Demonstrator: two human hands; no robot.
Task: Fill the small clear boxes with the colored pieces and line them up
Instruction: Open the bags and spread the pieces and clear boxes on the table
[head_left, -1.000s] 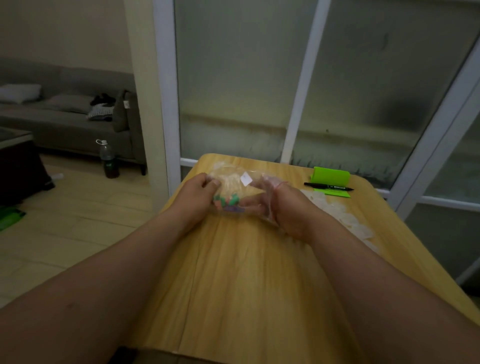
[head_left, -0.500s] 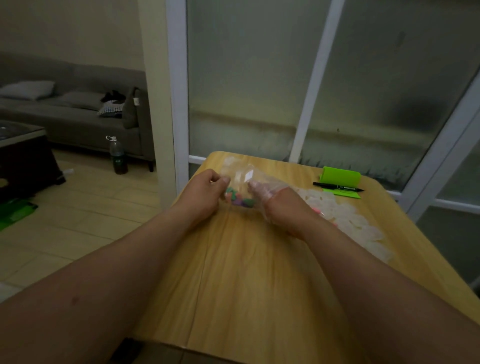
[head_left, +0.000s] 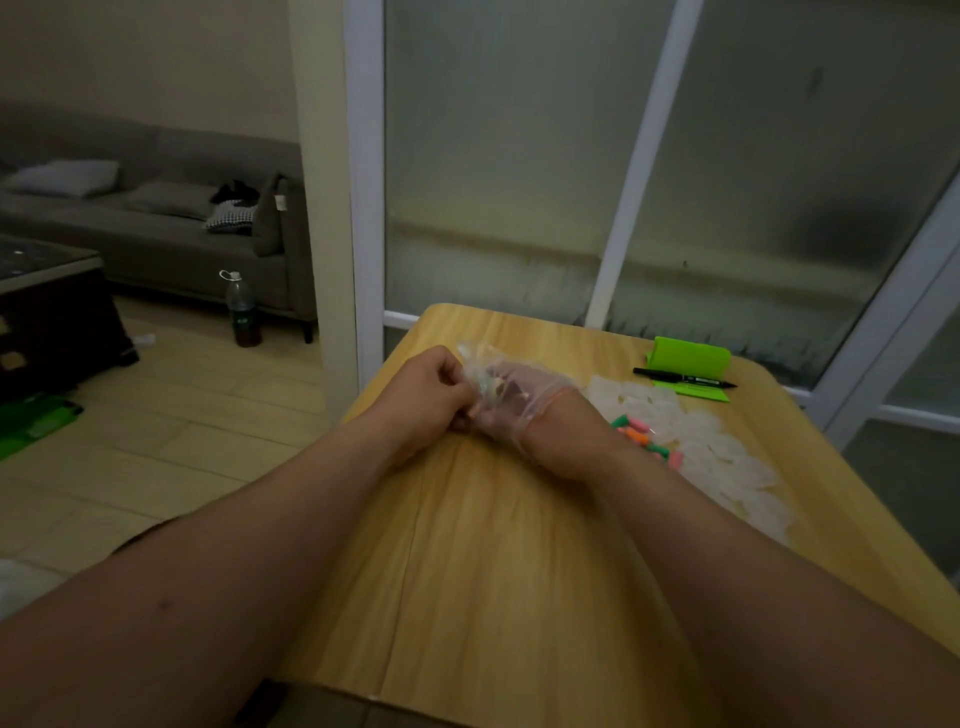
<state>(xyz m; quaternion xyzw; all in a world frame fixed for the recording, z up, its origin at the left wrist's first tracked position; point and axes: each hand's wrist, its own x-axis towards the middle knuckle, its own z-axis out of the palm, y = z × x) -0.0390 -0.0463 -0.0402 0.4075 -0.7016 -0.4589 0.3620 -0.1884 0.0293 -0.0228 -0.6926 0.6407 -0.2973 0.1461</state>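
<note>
A crumpled clear plastic bag (head_left: 519, 376) covers my right hand (head_left: 558, 436) down to the wrist, so its fingers show only dimly through the film. My left hand (head_left: 423, 397) pinches the bag's left edge, knuckles up. Both hands sit together near the far left of the wooden table (head_left: 493, 571). Several colored pieces (head_left: 647, 441), pink, orange and green, lie loose on the table just right of my right wrist. Beside them spreads a heap of small clear boxes (head_left: 701, 447).
A green holder (head_left: 688, 358) and a black marker (head_left: 683, 378) lie at the table's far right, before frosted glass panels. Left of the table are a tiled floor, a bottle (head_left: 241, 312), a grey sofa and a dark low table.
The colored pieces, earlier inside the bag between my hands, now lie on the table by the clear boxes. The bag has slid over my right hand, and my hands have come closer together.
</note>
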